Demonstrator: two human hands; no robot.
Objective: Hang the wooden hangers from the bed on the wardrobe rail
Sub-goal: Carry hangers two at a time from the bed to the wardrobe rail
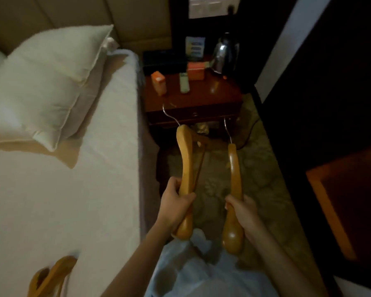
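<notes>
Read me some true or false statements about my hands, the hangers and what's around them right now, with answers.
1. The left hand grips a wooden hanger. True.
2. The right hand is empty. False: it grips a second hanger.
3. Another hanger lies on the bed. True.
4. The held hangers' hooks point toward the person. False: they point away, toward the nightstand.
5. A kettle stands on the nightstand. True.
</notes>
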